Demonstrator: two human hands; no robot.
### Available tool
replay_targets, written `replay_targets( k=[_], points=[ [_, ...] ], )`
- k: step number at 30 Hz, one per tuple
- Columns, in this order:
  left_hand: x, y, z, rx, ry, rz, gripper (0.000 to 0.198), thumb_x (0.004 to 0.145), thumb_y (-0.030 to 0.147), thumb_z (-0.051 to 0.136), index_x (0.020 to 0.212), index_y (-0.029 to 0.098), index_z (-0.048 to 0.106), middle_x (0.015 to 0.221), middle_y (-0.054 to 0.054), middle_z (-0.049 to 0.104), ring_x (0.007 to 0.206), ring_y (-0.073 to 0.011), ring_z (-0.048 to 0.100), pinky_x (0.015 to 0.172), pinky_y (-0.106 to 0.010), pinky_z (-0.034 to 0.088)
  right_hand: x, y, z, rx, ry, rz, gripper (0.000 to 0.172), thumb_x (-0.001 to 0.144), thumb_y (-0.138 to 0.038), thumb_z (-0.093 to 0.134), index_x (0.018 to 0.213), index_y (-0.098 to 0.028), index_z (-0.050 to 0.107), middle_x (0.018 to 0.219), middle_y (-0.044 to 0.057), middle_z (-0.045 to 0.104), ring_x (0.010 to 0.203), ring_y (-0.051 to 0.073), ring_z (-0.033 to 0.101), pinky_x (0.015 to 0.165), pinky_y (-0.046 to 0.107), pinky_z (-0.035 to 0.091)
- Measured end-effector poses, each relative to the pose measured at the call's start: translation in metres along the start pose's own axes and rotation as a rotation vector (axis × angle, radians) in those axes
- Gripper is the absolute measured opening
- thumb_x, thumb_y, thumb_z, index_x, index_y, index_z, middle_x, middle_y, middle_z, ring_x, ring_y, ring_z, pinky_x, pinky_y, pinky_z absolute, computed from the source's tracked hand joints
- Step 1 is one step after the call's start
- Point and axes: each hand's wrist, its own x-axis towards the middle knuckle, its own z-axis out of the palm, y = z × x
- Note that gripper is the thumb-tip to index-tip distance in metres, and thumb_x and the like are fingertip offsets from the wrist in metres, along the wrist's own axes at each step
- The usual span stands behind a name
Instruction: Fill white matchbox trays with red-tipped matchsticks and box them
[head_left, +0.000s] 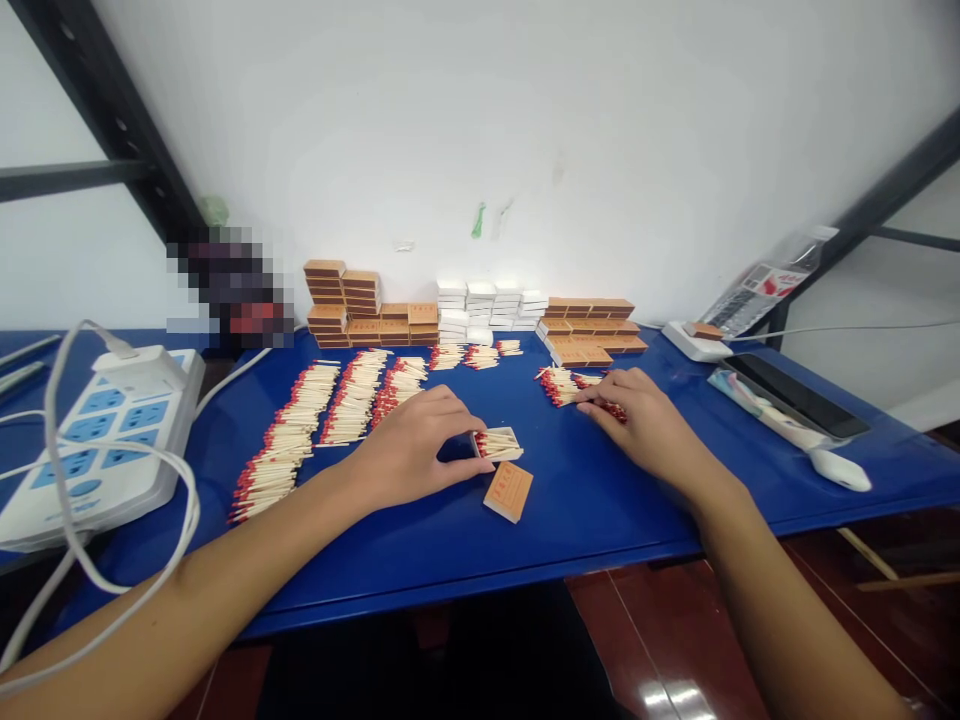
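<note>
My left hand rests on the blue table, its thumb and fingers pinched on a small white matchbox tray filled with red-tipped matches. An orange matchbox sleeve lies just in front of the tray. My right hand lies palm down to the right, fingertips closed over a small pile of loose matches. Long rows of matches lie to the left of my left hand.
Stacks of orange matchboxes, white inner trays and more orange boxes line the wall. A white power strip with cables sits at the left. A phone and a white device lie at the right.
</note>
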Motion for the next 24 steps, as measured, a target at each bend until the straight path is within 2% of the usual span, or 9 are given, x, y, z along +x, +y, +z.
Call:
replay_targets(
  k=[10,24],
  points=[
    [-0.001,0.0,-0.001,0.0,0.009,0.006,0.026,0.093,0.039,0.079,0.11,0.019,0.076,0.098,-0.005,0.074,0.098,-0.0226,0.063,0.084,-0.037,0.053,0.002,0.0,0.007,0.019,-0.018,-0.03,0.023,0.104,-0.036,0.057,0.107,-0.024,0.076,0.091,0.009,0.065,0.09,0.028,0.058,0.084,0.046,0.051],
    [-0.001,0.002,-0.002,0.009,0.014,0.016,0.026,0.092,0.037,0.081,0.108,0.018,0.076,0.097,-0.004,0.074,0.097,-0.0218,0.062,0.084,-0.036,0.052,0.002,0.004,0.013,0.013,-0.042,-0.064,0.019,0.107,-0.03,0.052,0.092,-0.024,0.062,0.089,0.008,0.067,0.087,0.027,0.056,0.083,0.043,0.044]
  ],
)
